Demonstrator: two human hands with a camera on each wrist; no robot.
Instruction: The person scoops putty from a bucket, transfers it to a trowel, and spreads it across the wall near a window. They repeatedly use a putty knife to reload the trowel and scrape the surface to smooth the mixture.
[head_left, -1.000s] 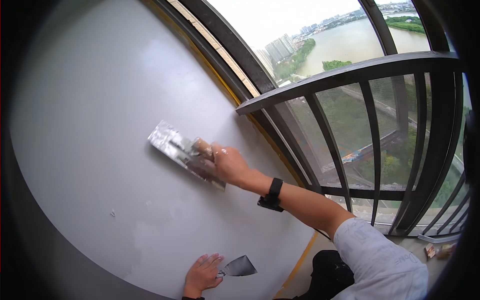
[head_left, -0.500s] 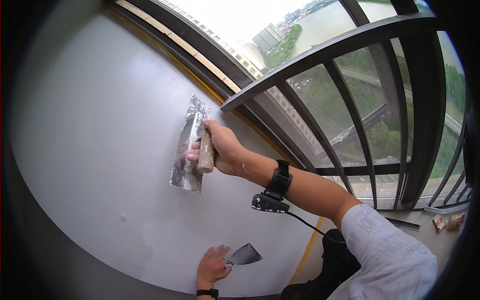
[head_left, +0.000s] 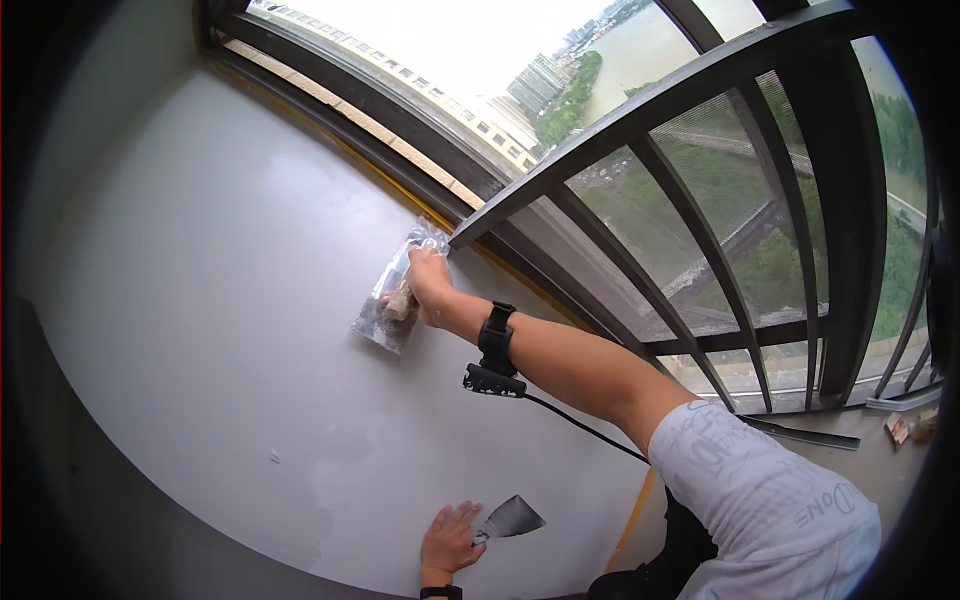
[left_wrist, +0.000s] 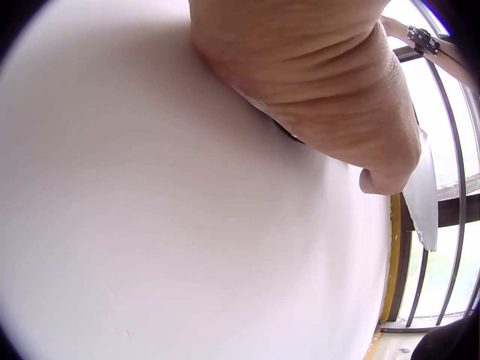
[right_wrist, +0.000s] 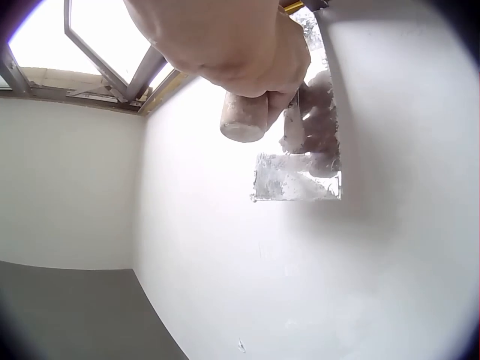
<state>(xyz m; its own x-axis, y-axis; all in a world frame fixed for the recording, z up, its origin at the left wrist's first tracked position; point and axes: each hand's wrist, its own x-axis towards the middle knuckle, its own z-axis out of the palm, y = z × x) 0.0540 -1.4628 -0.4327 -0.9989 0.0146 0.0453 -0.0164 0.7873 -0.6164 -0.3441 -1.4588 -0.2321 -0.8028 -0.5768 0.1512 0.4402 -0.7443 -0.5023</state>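
Observation:
My right hand (head_left: 432,285) grips the handle of a steel plastering trowel (head_left: 376,325), its blade smeared with wet filler. The trowel lies along the pale wall (head_left: 250,310), its upper end at the yellow tape beside the window frame. From the right wrist, the rounded handle end (right_wrist: 244,124) and the blade's lower edge show close to the wall. Lower down, my left hand (head_left: 452,540) rests on the wall with fingers spread. Its thumb holds a putty knife (head_left: 516,517), whose blade points up and right; the palm hides most of the handle.
Yellow tape (head_left: 365,178) borders the wall along the dark window frame (head_left: 320,128). A dark metal railing (head_left: 560,180) stands close at the right, trees and a river beyond. Small packets (head_left: 897,430) and a dark strip (head_left: 805,436) lie on the floor. A cable trails from my right wrist.
My right hand has turned the trowel from sloping down-right to slanting up-right and shifted it towards the taped window edge. My left hand stays on the wall with the putty knife; the head view has shifted.

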